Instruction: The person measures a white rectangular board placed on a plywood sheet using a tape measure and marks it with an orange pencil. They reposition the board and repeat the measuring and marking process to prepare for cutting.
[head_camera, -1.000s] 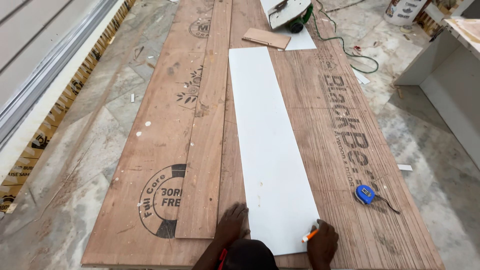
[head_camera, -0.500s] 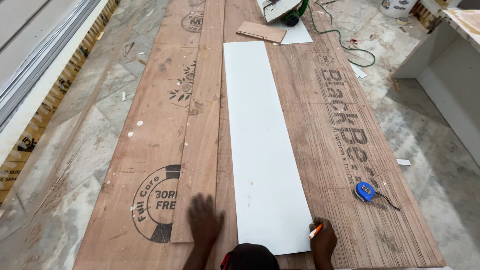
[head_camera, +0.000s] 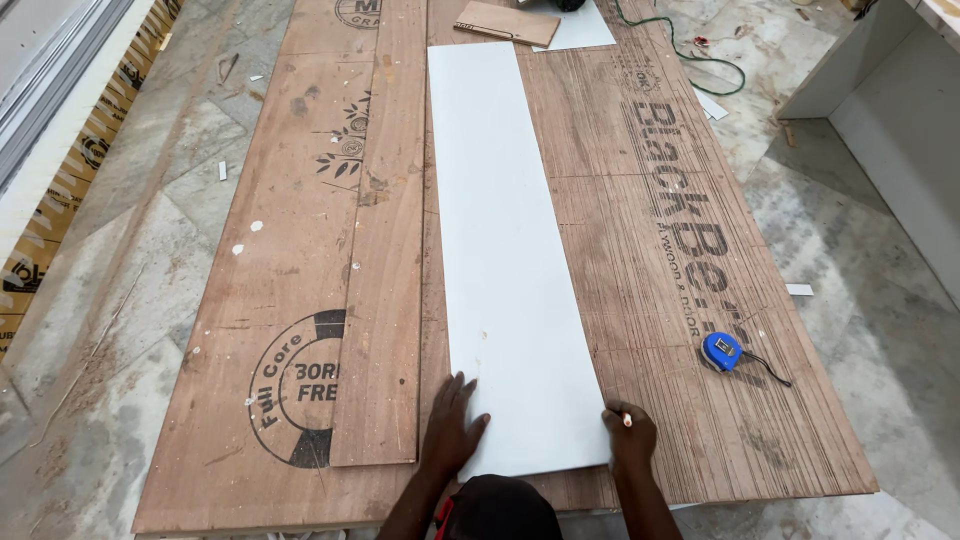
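Observation:
A long white laminate strip (head_camera: 505, 250) lies lengthwise on a big brown plywood sheet (head_camera: 660, 230) on the floor. My left hand (head_camera: 452, 428) rests flat with fingers spread on the strip's near left corner. At the strip's near right corner, my right hand (head_camera: 630, 435) is closed around a small pencil (head_camera: 627, 419). A narrow brown plywood strip (head_camera: 385, 240) lies alongside the white one on its left.
A blue tape measure (head_camera: 722, 351) sits on the plywood to the right. A small wooden offcut (head_camera: 507, 22) and a green cord (head_camera: 700, 50) lie at the far end. Marble floor (head_camera: 130, 260) surrounds the sheet; a white cabinet (head_camera: 900, 110) stands at the right.
My left hand has shifted from the narrow brown strip onto the white strip's near left corner. The view has tilted down slightly. My right hand stays at the near right corner.

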